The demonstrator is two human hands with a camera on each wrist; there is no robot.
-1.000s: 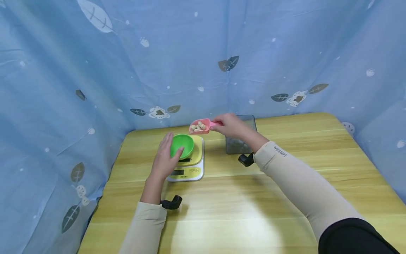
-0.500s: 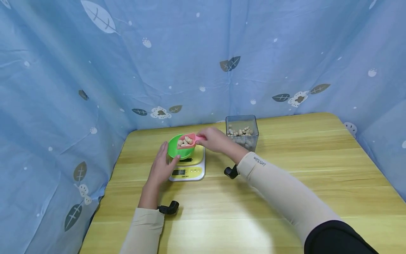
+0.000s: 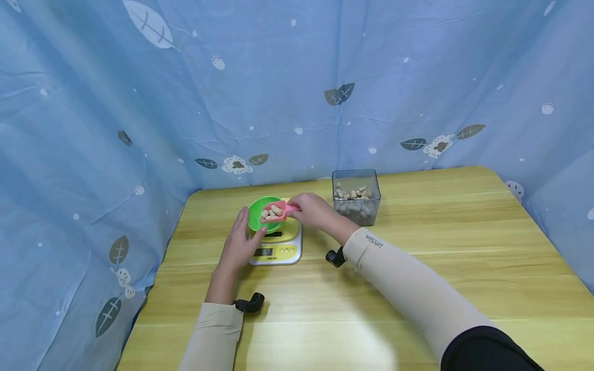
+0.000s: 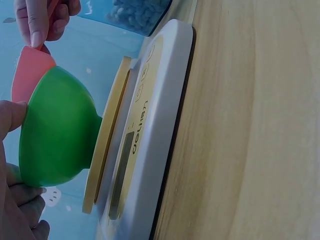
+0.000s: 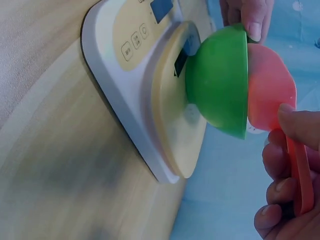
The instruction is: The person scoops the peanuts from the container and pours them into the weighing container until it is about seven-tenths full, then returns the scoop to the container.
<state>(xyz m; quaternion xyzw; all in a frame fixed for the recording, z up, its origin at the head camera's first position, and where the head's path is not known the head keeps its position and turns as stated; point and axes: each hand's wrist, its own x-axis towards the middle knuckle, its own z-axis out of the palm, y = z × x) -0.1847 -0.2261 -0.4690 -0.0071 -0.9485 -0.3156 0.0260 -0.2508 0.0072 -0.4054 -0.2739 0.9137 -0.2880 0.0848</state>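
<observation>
A green bowl point(image 3: 255, 208) stands on the round plate of a yellow-and-white kitchen scale point(image 3: 290, 239). My left hand point(image 3: 238, 242) holds the bowl between thumb and fingers; the left wrist view shows the thumb right at the rim. With its thumb and curled fingers, my right hand point(image 3: 313, 210) grips the handle of a pink scoop point(image 5: 270, 85). Several pale pieces that look like peanuts in their shells point(image 3: 275, 210) lie in the scoop. Its front part is over the bowl and overlaps the rim. The bowl's inside is mostly hidden in the head view.
Behind my right hand, a clear grey square container point(image 3: 356, 210) holds more of the peanut-like pieces. The scale's small display point(image 3: 264, 252) is lit. The wooden table point(image 3: 441, 221) meets a blue patterned curtain point(image 3: 297, 103) at its back edge.
My right hand has brought the loaded scoop left and down, from beside the bowl to over it, uncovering the container. The scale's display reading has changed. My left hand stays at the bowl.
</observation>
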